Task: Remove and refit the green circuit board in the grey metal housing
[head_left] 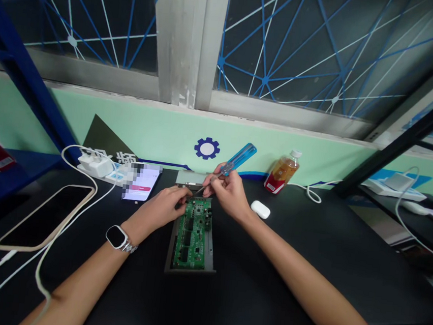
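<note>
A green circuit board (194,237) lies in a shallow metal housing (210,264) on the black table. My right hand (226,188) is closed on a screwdriver (240,158) with a clear blue handle. Its shaft slants down and left to the far end of the board, where the tip is hard to make out. At that far left corner my left hand (168,204) has its fingers pinched together close to the tip. Whatever those fingers hold, if anything, is too small to see. Behind the board lies a grey metal piece (192,178), partly hidden by my hands.
On the left are a phone in a beige case (46,217), white cables (45,253), a lit phone (143,183) and a power strip (114,173) with plugs. A drink bottle (282,171) and a white earbud case (260,209) stand to the right, before the green wall (157,136).
</note>
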`<state>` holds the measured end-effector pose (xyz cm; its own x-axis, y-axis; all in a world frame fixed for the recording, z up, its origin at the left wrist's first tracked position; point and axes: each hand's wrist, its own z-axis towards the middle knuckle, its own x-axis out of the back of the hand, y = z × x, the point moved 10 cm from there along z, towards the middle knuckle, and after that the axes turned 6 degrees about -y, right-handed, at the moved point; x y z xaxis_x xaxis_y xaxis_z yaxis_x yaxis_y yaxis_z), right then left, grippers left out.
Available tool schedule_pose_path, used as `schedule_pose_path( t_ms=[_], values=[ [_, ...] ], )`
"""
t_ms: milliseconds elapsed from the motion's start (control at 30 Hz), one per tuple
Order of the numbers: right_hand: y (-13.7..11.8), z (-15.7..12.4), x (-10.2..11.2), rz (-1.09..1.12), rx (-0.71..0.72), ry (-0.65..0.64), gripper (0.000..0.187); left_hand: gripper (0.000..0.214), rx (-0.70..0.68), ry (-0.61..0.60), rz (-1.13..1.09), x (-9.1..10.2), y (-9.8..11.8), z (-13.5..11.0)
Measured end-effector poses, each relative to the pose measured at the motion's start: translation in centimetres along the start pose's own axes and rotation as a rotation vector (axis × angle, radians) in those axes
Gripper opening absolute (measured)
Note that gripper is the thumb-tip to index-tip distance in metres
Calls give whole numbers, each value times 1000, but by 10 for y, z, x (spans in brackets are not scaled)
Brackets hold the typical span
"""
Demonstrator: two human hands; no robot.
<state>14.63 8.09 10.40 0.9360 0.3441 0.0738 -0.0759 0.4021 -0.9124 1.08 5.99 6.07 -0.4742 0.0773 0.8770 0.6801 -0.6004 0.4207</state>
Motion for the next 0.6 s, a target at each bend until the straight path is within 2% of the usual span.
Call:
schedule_pose_path(
  t_ms=[200, 600],
  values=[
    [-2, 0, 0, -3, -7, -1, 22, 35, 10, 8, -10, 1, 0, 0],
    [-6, -1, -6, -49, -29, -49, 19, 34, 1, 29, -8, -2, 3, 0]
  ],
)
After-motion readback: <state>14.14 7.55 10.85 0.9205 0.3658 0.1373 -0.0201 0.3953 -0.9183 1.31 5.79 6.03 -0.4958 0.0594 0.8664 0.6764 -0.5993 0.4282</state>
